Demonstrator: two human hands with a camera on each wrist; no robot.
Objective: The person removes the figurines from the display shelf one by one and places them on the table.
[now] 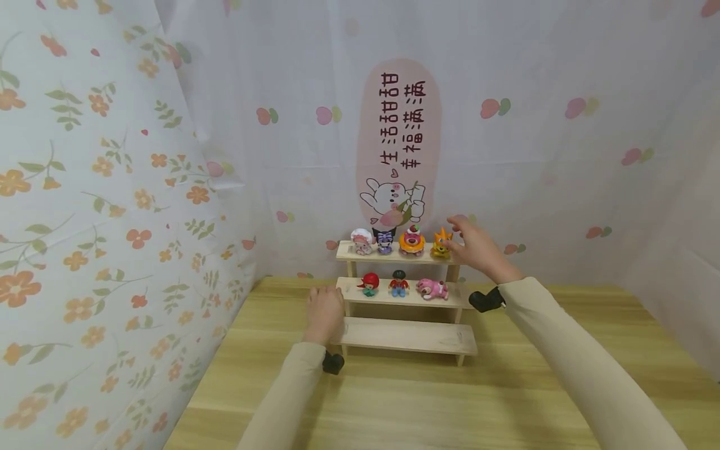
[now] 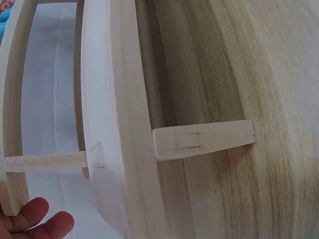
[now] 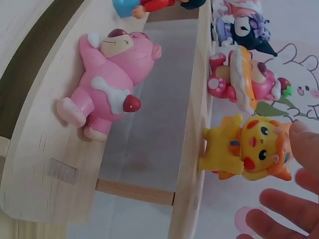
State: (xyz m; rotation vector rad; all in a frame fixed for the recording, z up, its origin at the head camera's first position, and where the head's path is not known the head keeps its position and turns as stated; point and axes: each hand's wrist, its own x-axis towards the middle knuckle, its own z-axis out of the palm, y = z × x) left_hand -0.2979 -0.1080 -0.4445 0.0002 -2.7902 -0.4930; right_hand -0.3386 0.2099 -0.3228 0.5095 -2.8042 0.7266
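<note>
A three-tier wooden display stand [image 1: 394,337] stands on the table. My left hand [image 1: 325,312] holds the left end of its middle shelf [image 2: 12,124]; two fingertips show by that end in the left wrist view. My right hand [image 1: 478,250] is at the right end of the top shelf, fingers spread, thumb right at the head of a yellow Pikachu figure [image 3: 229,147] in an orange hood. The figure stands upright. Left of it on that shelf are a pink bear in an orange ring [image 1: 412,240], a purple-and-black figure [image 1: 385,240] and a white-capped figure [image 1: 362,241].
The middle shelf bears a red-haired figure [image 1: 369,284], a toy person in red and blue [image 1: 399,284] and a lying pink bear [image 3: 112,82]. The bottom shelf [image 1: 394,332] is bare wood. Behind the stand hangs a printed curtain [image 1: 304,206]; a floral curtain [image 1: 112,250] flanks the left.
</note>
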